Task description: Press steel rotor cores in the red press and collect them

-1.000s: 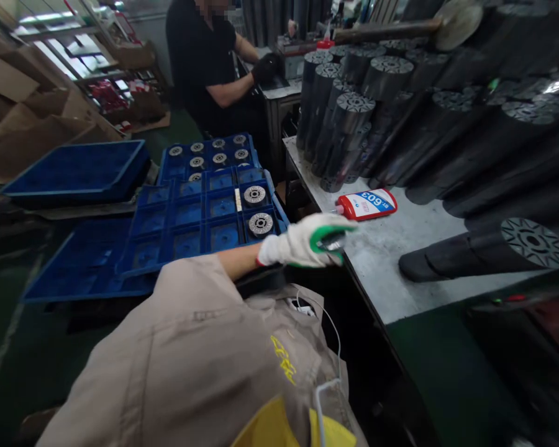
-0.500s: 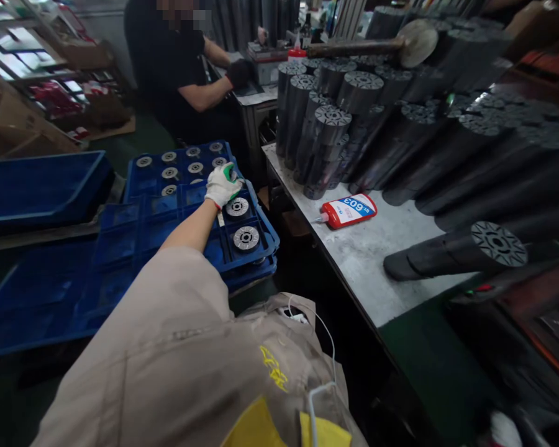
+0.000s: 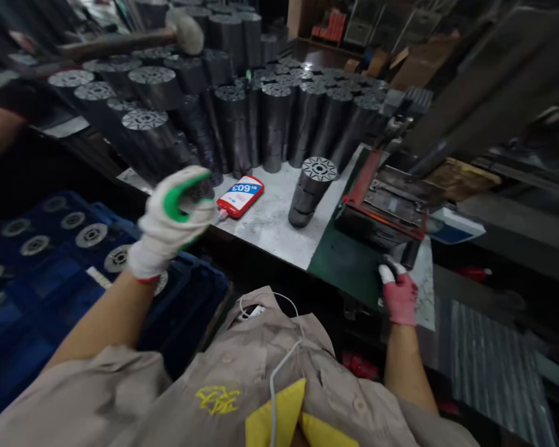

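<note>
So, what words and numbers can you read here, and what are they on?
"BT-603", upside down, on the red bottle.
Smaller print on that bottle: too small to read.
Yellow stitching on the tan shirt: can't be made out.

"603" (upside down), label [image 3: 243,190], red bottle [image 3: 234,209]

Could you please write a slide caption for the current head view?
Gloved left hand open near a red bottle, right hand beside a red-edged machine, dark cylinders standing beyond.
</note>
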{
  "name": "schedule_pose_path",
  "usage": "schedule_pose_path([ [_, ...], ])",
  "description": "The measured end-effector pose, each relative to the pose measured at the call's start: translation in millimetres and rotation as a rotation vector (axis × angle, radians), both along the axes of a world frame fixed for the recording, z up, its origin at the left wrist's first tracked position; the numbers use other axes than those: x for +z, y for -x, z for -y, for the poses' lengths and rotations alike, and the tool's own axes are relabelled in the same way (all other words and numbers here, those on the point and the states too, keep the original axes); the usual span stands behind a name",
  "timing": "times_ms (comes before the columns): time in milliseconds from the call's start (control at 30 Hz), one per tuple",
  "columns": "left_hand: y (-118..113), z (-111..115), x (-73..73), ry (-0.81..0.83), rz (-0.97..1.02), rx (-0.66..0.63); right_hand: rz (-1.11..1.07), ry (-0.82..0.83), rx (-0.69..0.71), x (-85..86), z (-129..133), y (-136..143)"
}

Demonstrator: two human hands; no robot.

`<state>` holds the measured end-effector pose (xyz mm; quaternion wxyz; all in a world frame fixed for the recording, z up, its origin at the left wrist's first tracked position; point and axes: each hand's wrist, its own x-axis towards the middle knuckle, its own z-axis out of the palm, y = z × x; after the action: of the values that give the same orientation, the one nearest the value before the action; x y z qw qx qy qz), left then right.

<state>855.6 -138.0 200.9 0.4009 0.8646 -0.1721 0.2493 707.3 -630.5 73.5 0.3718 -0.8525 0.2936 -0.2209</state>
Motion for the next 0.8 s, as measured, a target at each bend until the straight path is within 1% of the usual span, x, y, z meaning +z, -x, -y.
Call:
schedule_pose_path([
  [33,-4.5,36.9,8.9,-0.038,0.082,-0.163,0.019,-0.010,0.014,-2.6,1.0,0.3],
  [67,-12.8,72.4,15.7,-0.098,0.135,-0.260,0.035,-0.019,0.026,-4.3,1.8,0.4],
  [100,-24.4,105.6,20.4,-0.158,0.153,-0.320,0.048,-0.027,0.039,-5.2,2.3,0.5],
  [133,-38.5,135.7,23.0,-0.204,0.160,-0.354,0.059,-0.036,0.051,-5.4,2.5,0.4],
  [167,-53.8,162.2,23.8,-0.237,0.160,-0.347,0.068,-0.047,0.058,-5.3,2.7,0.3],
  [233,-82.7,202.3,21.7,-0.287,0.129,-0.302,0.085,-0.076,0.060,-4.8,3.0,0.0],
  [300,-100.5,224.9,19.0,-0.324,0.035,-0.247,0.100,-0.106,0.053,-5.2,3.6,-0.2],
  [333,-102.9,230.2,18.4,-0.328,0.007,-0.223,0.109,-0.118,0.053,-5.9,4.1,-0.3],
  [367,-100.6,232.5,18.5,-0.325,0.009,-0.212,0.118,-0.129,0.061,-6.8,4.7,-0.5],
  [433,-83.3,232.4,18.9,-0.296,0.116,-0.240,0.130,-0.144,0.086,-8.7,5.7,-1.0],
  [500,-55.6,233.4,15.7,-0.250,0.267,-0.325,0.136,-0.144,0.107,-9.5,6.0,-1.4],
  [567,-27.8,240.7,3.7,-0.221,0.334,-0.434,0.139,-0.126,0.103,-8.4,4.8,-1.3],
  [600,-16.3,246.9,-6.5,-0.217,0.327,-0.487,0.140,-0.116,0.099,-7.4,3.7,-1.2],
  [633,-7.2,254.4,-19.3,-0.226,0.299,-0.540,0.140,-0.106,0.100,-6.4,2.4,-1.1],
  [700,3.8,270.8,-50.7,-0.272,0.203,-0.632,0.149,-0.085,0.112,-6.0,0.3,-1.5],
  [733,6.4,278.8,-67.6,-0.301,0.146,-0.661,0.156,-0.075,0.124,-6.8,-0.4,-1.9],
  [800,7.3,291.5,-98.0,-0.355,0.041,-0.673,0.174,-0.066,0.140,-9.4,-0.9,-1.9],
])
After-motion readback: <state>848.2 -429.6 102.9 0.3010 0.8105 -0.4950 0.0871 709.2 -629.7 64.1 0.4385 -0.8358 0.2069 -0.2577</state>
